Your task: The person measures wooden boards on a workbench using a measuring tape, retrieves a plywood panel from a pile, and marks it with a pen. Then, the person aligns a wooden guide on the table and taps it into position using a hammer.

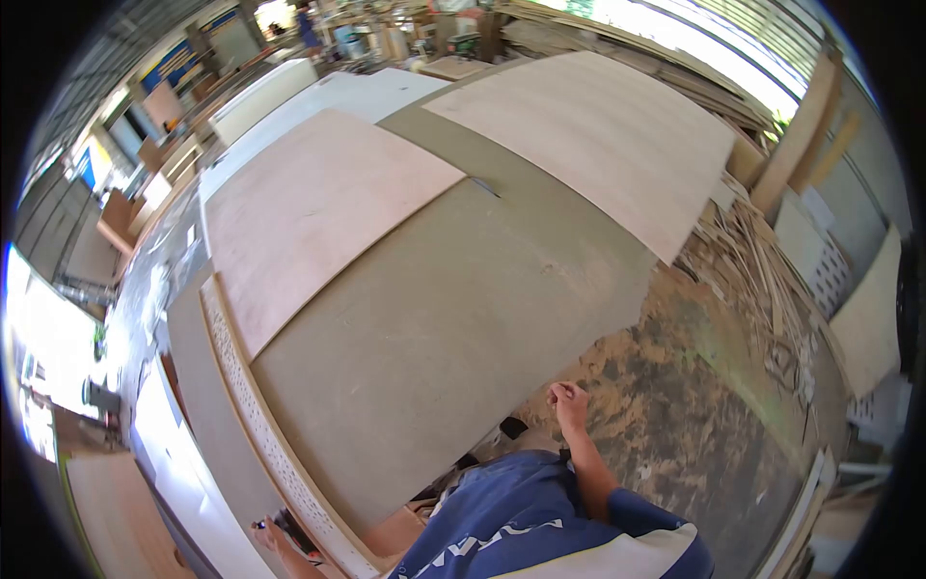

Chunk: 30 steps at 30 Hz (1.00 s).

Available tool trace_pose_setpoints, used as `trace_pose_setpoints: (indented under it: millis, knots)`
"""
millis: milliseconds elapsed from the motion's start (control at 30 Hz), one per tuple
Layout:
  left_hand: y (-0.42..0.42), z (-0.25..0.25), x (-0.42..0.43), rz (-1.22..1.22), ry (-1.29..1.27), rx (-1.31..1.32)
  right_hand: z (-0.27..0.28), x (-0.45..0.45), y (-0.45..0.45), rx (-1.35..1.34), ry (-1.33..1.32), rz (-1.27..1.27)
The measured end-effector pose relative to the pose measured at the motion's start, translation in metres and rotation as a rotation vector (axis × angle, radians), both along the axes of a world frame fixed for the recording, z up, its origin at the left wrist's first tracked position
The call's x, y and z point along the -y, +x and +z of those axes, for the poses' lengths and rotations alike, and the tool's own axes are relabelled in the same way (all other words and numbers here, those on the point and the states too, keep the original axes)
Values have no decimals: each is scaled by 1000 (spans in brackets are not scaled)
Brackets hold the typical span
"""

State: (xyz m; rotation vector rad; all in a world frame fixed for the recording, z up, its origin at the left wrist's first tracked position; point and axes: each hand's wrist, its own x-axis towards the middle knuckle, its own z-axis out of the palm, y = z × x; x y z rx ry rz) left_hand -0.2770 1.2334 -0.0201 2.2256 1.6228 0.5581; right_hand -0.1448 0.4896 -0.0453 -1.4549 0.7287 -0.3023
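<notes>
My left hand (275,537) is low at the left, beside a long narrow wooden strip with a speckled face (253,391). Its fingers curl at a small dark thing whose kind I cannot make out; a black and red object (307,546) lies close by. My right hand (569,398) hangs just off the near edge of a large grey-brown board (424,318), fingers curled in, with nothing visible in them. On that board rest a pinkish plywood sheet (323,212) at left and a paler plywood sheet (598,135) at the far right. A thin dark pencil-like thing (486,187) lies between them.
Scrap wood strips (748,256) are heaped at the right, above a stained floor (666,405). A white panel (371,92) and a white block (263,99) lie beyond the sheets. Stacked timber (617,63) runs along the back. A person (308,31) is far behind.
</notes>
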Motion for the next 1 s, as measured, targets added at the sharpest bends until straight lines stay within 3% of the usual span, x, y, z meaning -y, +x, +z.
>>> trace_pose_setpoints:
  millis: [67, 133, 200, 367, 567, 633, 833, 1000]
  knots:
    - [17, 25, 24, 42, 12, -103, -3, -13, -22, -58, 41, -48]
    - [23, 22, 18, -10, 25, -118, -5, -22, -45, -130, -196, 61]
    - [15, 10, 9, -20, 30, -135, -7, -24, -61, -142, -211, 84]
    - [0, -23, -15, -251, 38, 62, -9, -27, -86, -183, -161, 122]
    - [11, -5, 22, -121, 164, -40, -18, -16, -84, -284, -118, 258]
    - [15, 5, 35, -76, 136, 38, -24, -12, -79, -411, -238, 397]
    - [20, 13, 49, -45, 149, 93, -4, -28, -42, -406, -617, 700]
    - [19, 5, 43, -57, 192, 78, 2, -40, -29, -373, -564, 665]
